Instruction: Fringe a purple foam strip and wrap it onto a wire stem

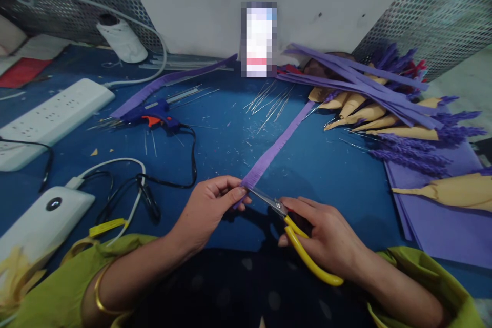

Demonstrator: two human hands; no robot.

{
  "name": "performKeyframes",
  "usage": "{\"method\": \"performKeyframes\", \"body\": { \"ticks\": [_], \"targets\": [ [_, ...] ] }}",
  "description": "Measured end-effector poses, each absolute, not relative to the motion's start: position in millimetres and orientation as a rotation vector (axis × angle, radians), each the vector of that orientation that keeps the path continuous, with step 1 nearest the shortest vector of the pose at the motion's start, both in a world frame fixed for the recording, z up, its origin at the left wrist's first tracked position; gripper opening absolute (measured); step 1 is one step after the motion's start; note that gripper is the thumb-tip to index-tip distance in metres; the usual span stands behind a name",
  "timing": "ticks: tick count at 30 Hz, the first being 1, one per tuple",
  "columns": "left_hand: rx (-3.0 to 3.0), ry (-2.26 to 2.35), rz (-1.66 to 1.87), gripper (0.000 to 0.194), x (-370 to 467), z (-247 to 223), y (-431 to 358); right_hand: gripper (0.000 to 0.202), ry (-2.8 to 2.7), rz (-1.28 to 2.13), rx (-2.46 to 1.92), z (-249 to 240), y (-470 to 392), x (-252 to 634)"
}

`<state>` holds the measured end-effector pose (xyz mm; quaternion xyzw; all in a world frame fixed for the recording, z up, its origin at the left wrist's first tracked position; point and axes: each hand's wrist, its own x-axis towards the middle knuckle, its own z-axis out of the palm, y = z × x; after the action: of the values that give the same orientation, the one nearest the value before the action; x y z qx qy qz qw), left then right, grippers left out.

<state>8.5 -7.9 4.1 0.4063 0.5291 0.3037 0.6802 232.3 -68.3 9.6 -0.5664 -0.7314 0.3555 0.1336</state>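
Note:
My left hand (221,202) pinches the near end of a long purple paper strip (274,151), whose edge is cut into fine fringe. The strip stretches away over the table to the paper-wrapped stems at the back right. My right hand (321,230) grips yellow-handled scissors (307,253). Their blades point left and meet the strip beside my left fingertips; whether they are fully closed on the paper is hard to see. A short bit of purple shows below my left thumb.
A blue glue gun (157,113) with a black cord lies left. Behind it are a white power strip (57,118) and another purple strip (169,79). A power bank (49,220) sits near left. Purple strips (361,79), lavender flowers (411,151) and purple sheets (453,225) lie right. A phone (259,38) leans at the back.

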Motion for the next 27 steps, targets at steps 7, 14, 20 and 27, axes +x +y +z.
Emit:
{"method": "performKeyframes", "body": {
  "ticks": [7,14,20,27],
  "targets": [
    [0.911,1.184,0.674,0.013,7.5,2.2,-7.4,0.033,-2.109,1.073,-1.615,10.5,-69.2,232.4],
    [0.924,1.188,0.665,0.014,7.5,2.4,-6.9,0.034,-2.099,1.058,-1.631,8.0,-68.0,230.7],
    [0.913,1.181,0.624,0.013,7.3,1.2,-7.5,0.031,-2.131,1.041,-1.631,11.1,-67.9,229.9],
    [0.942,1.161,0.618,0.015,5.2,0.1,-7.3,0.03,-2.128,1.045,-1.602,11.3,-67.7,231.0]
  ]
}}
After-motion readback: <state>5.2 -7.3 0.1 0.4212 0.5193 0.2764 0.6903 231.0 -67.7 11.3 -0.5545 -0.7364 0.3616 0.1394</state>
